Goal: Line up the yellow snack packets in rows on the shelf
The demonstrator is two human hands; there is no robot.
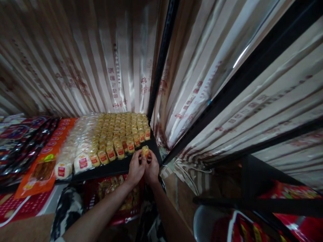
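Both hands meet at the front right corner of a black shelf [118, 167]. My left hand [135, 168] and my right hand [152, 169] are closed together on one small yellow wrapped snack packet [145, 151], held upright just in front of the shelved rows. Rows of similar yellow packets with red labels [121, 134] fill the shelf's right part. Paler round packets with red labels [75, 151] lie in rows to their left.
Orange and dark red snack bags [37, 151] lie at the shelf's left. A red basket [118, 201] with packets sits below my arms. Glossy printed curtains [202, 84] hang behind and to the right, with a black pole [164, 50] and black shelf frames [252, 201].
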